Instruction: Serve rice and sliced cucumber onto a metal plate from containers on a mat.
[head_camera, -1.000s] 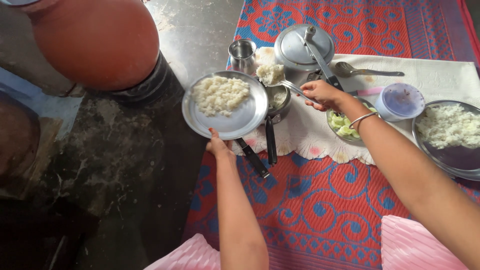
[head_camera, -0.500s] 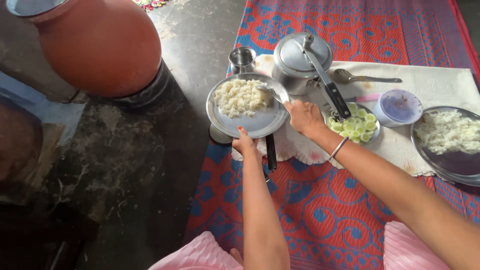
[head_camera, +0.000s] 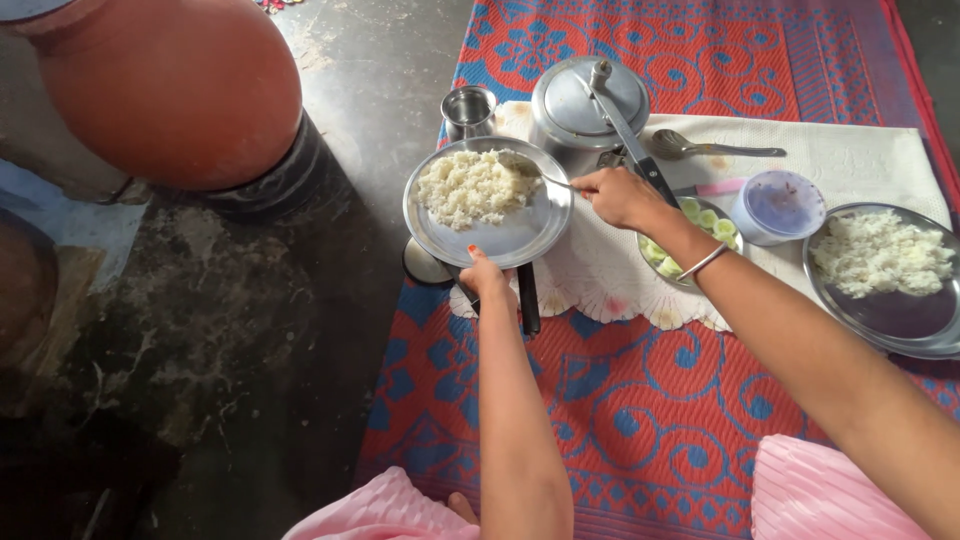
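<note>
The left hand (head_camera: 487, 275) pinches the near rim of a round steel plate (head_camera: 500, 235), thumb on top and fingers curled under, holding it level above the mat. White rice (head_camera: 470, 187) is heaped on the far left part of that plate, away from the pinching fingers, while the near right part is bare metal. The right hand (head_camera: 618, 195) is closed around the handle of a spoon (head_camera: 545, 177), its fingers pressed together on it; the bowl of the spoon reaches left from this grip and lies at the right edge of the rice heap, touching it. Just beyond the right hand stands a pressure cooker (head_camera: 585, 100) with its lid on, its long dark handle running toward the knuckles. Directly beneath the right wrist, which wears a thin bangle, sits a small bowl of green vegetable pieces (head_camera: 705, 235). To the right of that grip lie a purple-lidded tub (head_camera: 778, 203), a loose spoon on the white cloth (head_camera: 860, 160), and a second steel plate of rice (head_camera: 885, 280). Beyond the held plate, a small steel cup (head_camera: 468, 108) stands at the mat's edge. Far to the left of the left hand, a large clay pot (head_camera: 170, 85) rests on the dark floor. Below the held plate, a black handle (head_camera: 527, 300) points toward the person.
</note>
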